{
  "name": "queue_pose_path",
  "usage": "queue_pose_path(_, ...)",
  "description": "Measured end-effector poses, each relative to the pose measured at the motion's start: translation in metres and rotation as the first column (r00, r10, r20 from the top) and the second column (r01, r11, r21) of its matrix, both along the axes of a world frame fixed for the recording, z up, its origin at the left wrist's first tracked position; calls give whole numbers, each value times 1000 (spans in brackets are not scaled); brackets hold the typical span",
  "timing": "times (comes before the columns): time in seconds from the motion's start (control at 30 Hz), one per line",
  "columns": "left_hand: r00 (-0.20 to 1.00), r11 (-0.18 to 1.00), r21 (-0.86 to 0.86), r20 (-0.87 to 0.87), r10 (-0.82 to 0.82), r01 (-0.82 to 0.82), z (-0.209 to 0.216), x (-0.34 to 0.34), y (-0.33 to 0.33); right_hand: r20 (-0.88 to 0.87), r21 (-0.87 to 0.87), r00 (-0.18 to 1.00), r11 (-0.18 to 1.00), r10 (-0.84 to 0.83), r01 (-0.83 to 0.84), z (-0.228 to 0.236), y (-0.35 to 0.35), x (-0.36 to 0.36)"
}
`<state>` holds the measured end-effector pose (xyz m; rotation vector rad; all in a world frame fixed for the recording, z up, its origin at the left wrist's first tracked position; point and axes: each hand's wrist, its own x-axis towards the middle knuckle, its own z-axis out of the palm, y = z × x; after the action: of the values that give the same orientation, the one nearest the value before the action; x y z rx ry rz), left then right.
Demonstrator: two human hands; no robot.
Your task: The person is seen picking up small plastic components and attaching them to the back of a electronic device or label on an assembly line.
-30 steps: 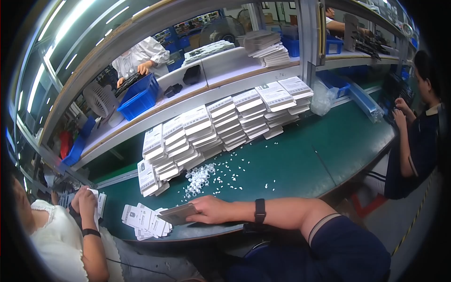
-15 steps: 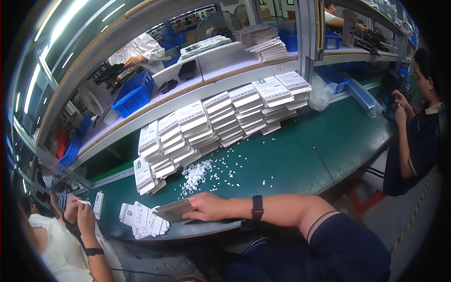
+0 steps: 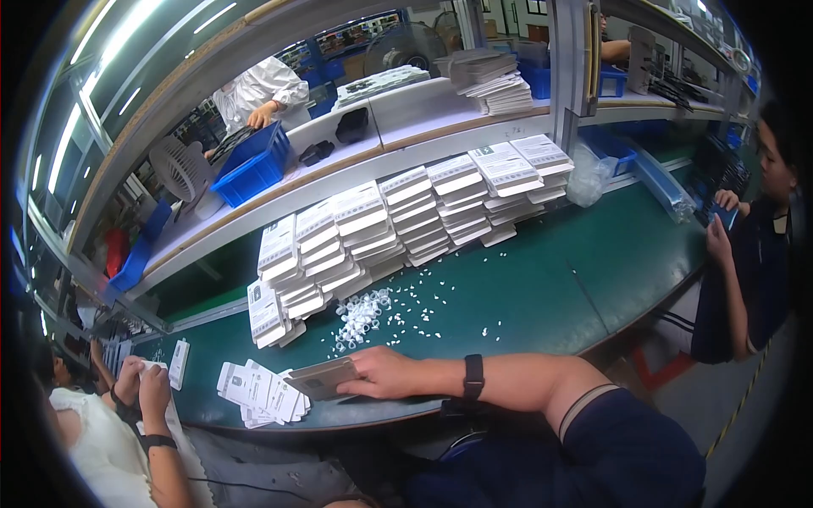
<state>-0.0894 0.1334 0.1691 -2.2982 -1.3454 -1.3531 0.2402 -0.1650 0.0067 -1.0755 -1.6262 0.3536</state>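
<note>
My right hand is closed around one end of a flat grey-brown pack, tilted near the front edge of the green table. Its far end overlaps a loose fan of white printed cards. Beyond the hand lies a heap of small white plastic rings, with tiny white bits scattered to its right. Several stacks of flat white printed packs stand in rows behind. My left hand does not show; a sliver of skin at the lower edge is too little to identify.
A co-worker's hands work at the left, beside a white upright pack. Another person sits at the right. On the back shelf stand a blue bin, a fan and more stacked packs. A plastic bag lies behind.
The whole view has shifted slightly. My right hand still holds the grey-brown pack over the cards. The person at the right now holds a blue thing higher up.
</note>
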Motion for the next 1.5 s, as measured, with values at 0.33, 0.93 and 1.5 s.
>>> queue_pose_path(0.33, 928, 962, 129, 263, -266, 239, 4, 44, -55, -11, -77, 1000, 997, -6, 5, 6, -3, 0)
queue_pose_path(0.93, 323, 432, -42, 730, -603, 901, -101, 137, -240, -257, -337, 965, 932, 43, -131, 24, -8, 16)
queue_pose_path(1.5, 236, 185, -224, 970, -48, 957, -159, 172, -226, -540, -366, 842, 898, 8, -244, 30, 0, 22)
